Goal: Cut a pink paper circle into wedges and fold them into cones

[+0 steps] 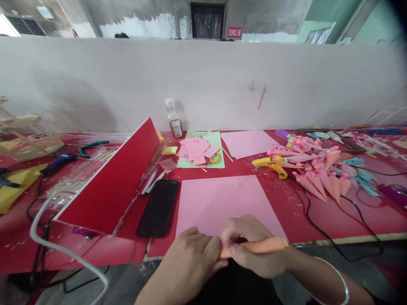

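Observation:
An orange rolled paper piece (263, 246) lies crosswise between my two hands at the table's front edge. My left hand (199, 258) is closed round its left end, with most of its fingertips hidden. With thumb and fingers, my right hand (251, 243) pinches the roll a little to the right of that. The roll's wider right end reaches over my right wrist. Just beyond both hands, a large pink paper sheet (222, 195) lies flat on the red table.
A black phone (158, 208) and an upright red board (117, 182) stand left of the sheet. Cut pink pieces (197, 149) lie behind it. To the right are a yellow glue gun (270, 164), its black cord, and a heap of small paper cones (321, 169). A bottle (174, 120) stands by the partition.

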Tool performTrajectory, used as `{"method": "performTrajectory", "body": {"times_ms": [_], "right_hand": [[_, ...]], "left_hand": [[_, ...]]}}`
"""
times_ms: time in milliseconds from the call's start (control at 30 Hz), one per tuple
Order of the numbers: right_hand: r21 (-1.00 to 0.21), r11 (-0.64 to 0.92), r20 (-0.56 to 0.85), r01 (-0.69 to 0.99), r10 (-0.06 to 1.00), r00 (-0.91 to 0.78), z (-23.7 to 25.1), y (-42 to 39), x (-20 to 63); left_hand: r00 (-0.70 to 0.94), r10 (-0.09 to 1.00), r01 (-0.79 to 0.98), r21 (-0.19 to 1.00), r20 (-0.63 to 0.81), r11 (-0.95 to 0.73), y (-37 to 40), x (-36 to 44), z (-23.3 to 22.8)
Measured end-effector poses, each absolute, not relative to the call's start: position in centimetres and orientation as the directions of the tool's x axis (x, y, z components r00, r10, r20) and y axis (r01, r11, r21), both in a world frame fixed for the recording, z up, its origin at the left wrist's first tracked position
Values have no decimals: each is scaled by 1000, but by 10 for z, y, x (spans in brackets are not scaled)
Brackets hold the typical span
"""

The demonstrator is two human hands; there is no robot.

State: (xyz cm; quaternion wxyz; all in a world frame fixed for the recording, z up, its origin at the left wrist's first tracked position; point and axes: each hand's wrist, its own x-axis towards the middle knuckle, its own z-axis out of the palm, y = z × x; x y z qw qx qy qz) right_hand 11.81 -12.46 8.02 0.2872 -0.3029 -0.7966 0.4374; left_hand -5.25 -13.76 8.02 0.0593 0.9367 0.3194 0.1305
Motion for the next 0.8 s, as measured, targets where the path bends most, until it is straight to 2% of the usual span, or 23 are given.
{"method": "performTrajectory", "body": {"times_ms": [67,100,133,167,233,300,467,633,700,800], "right_hand": [[-900,395,189,182,732,-655,84,-122,121],[-924,358,211,133,769,-603,87,-120,126],[-944,324,241,70,816,-526,90,-118,135],[-954,299,287,-16,895,-341,93,-114,145],[-947,315,321,-68,935,-149,96,-108,168],[-942,322,326,-91,945,-28,93,-101,186],[-971,165,126,173,968,-215,62,-84,179],[-994,18,-45,108,829,-558,34,-64,148],[-995,-41,-86,89,794,-602,24,-58,137],[-992,-99,-124,75,803,-583,10,-49,120]], "left_hand": [[759,617,589,186,208,-786,-138,-61,78],[742,637,613,173,209,-771,-138,-70,75],[719,664,645,156,207,-748,-137,-83,70],[648,733,726,124,206,-677,-137,-97,65],[466,843,869,37,267,-493,-137,-125,53],[347,899,927,50,267,-373,-138,-142,42],[412,899,880,191,151,-435,-134,-122,28],[353,912,919,106,206,-380,-116,-109,16],[347,915,927,72,204,-367,-111,-112,9],[344,927,932,69,148,-357,-109,-115,0]]}}
